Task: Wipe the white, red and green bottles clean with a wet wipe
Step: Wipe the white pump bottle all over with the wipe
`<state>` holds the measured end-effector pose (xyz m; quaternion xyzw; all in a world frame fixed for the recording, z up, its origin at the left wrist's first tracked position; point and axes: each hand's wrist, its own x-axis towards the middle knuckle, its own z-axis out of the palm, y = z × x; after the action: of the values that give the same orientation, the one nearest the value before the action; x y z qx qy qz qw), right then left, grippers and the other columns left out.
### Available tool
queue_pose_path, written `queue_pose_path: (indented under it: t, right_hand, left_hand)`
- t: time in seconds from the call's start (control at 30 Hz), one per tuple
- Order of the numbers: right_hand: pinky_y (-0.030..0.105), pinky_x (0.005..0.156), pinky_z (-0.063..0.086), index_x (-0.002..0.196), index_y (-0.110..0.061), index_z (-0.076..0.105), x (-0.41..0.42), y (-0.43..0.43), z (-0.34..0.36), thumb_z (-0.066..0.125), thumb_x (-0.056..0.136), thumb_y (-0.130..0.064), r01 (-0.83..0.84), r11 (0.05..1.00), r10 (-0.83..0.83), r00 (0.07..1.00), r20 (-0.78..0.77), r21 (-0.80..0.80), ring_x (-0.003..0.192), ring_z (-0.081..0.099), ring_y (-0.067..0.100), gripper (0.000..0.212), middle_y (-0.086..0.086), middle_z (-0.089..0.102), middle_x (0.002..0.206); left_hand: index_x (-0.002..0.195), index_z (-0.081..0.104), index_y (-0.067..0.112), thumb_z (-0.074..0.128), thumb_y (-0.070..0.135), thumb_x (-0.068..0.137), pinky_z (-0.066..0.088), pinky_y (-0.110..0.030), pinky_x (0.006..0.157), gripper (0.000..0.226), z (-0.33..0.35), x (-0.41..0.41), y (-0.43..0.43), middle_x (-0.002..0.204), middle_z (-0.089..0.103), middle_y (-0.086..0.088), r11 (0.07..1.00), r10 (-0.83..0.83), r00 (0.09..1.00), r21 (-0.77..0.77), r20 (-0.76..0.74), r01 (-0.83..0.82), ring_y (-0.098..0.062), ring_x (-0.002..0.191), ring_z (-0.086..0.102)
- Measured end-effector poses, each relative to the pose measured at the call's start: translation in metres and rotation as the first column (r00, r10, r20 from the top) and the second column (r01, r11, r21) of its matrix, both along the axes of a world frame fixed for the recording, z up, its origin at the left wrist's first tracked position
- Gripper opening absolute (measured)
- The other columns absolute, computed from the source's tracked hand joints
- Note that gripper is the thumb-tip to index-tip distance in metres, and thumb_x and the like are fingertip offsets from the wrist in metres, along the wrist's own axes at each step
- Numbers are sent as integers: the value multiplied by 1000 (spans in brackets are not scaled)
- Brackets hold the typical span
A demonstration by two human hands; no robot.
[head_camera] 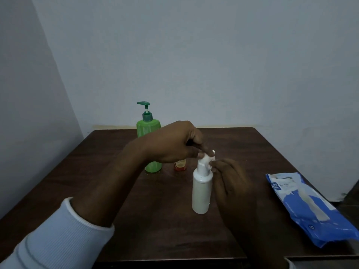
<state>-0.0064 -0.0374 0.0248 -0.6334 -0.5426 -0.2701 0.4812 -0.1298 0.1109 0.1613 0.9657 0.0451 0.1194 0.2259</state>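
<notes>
White bottle (201,193) – upright at mid-table (116,191). 
Wet wipe (206,159) – bunched on its pump top, pinched by the left hand (174,145). 
Right hand (231,183) – fingers bent beside the neck; grip cannot be told. 
Green bottle (148,133) and red bottle (180,165) – behind, upright. 
Wipe pack (310,206) – at the right.

My dark wooden table (97,171) carries the white bottle (201,193) standing upright, with the green pump bottle (148,131) behind it to the left, the small red bottle (180,165) just behind it, and the blue wipe pack (310,206) lying well off to its right.
</notes>
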Motion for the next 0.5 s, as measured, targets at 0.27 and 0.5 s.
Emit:
queue_pose_path:
  t: [0.27,0.5]
  right_hand:
    - [9,95,38,106,-8,57,-6,6,-2,46,93,-25,-58,998,59,998,-33,36,96,51,5,24,8,65,97]
    - [18,87,44,106,-13,50,0,15,-11,49,82,-20,-66,995,72,995,-74,77,93,52,6,24,16,68,88]
  left_hand:
    - [106,82,20,78,12,89,48,-9,75,19,-3,4,6,97,72,8,997,-9,1000,73,13,9,-3,90,67]
    - [105,82,22,78,14,90,49,-12,76,18,0,3,13,94,72,9,999,-32,999,42,-7,32,-3,88,67]
